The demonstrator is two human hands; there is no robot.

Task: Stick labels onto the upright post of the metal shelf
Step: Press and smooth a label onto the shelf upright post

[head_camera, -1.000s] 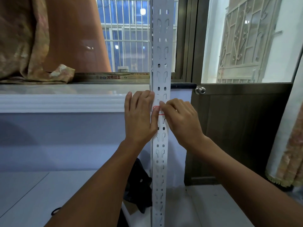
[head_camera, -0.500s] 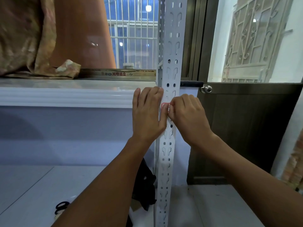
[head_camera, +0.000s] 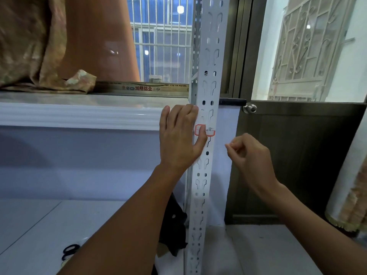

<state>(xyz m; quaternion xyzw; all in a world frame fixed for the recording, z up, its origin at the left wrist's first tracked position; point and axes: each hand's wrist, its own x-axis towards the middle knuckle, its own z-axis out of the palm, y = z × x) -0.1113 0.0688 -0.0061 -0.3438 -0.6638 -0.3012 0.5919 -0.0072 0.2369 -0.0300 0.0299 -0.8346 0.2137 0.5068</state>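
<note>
While left hand flat presses label on post, right hand curled empty beside door.

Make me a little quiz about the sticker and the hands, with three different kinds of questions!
1. True or false: the red-edged label is on the white post.
2. Which hand touches the label? A) left hand B) right hand
3. Fill in: the right hand is to the ____ of the post, clear of it.

Key: 1 true; 2 A, its thumb lies over the label; 3 right.
</note>
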